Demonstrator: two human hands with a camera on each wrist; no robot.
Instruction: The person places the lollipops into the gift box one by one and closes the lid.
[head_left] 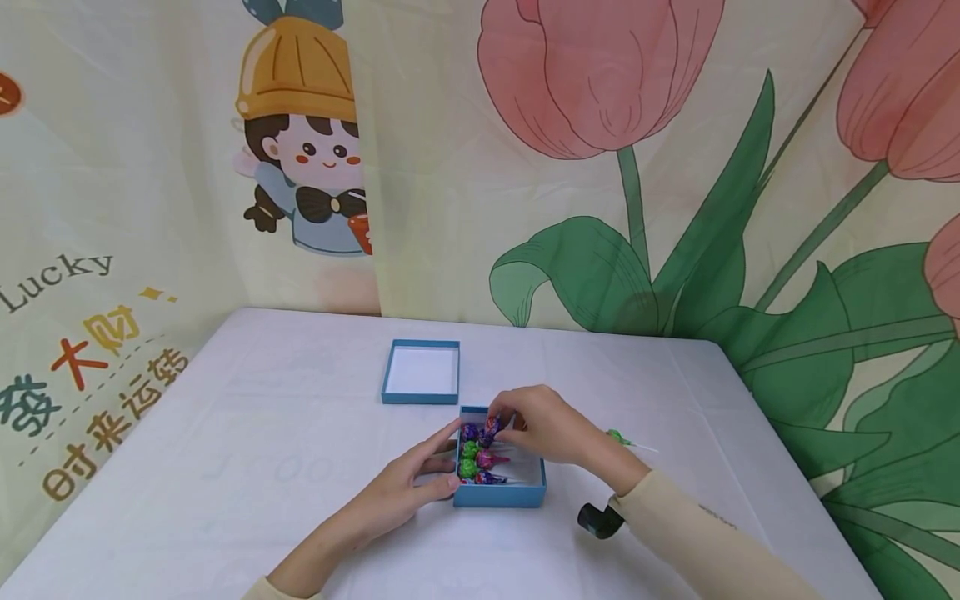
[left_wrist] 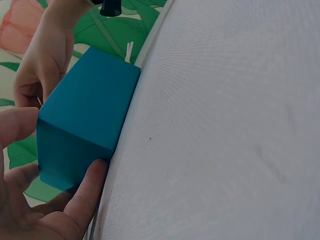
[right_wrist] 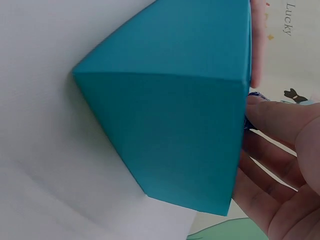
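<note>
A blue open-topped box (head_left: 499,497) stands on the table, holding several wrapped lollipops, with green ones (head_left: 468,459) and a pink one (head_left: 486,458) among them. My left hand (head_left: 408,485) rests along its left side, fingertips and thumb touching the wall and front left corner. My right hand (head_left: 546,423) reaches over the back of the box and pinches a purple-wrapped lollipop (head_left: 491,427) between thumb and fingers. In the right wrist view only a bit of that dark wrapper (right_wrist: 255,96) shows beside the thumb; the box wall hides the inside.
A shallow blue-rimmed lid (head_left: 420,398) with a white inside lies behind and left of the box. Right of the box, partly behind my right forearm, lies a green lollipop (head_left: 618,437) with white sticks. A printed curtain (head_left: 435,167) hangs behind the white-covered table (head_left: 300,433).
</note>
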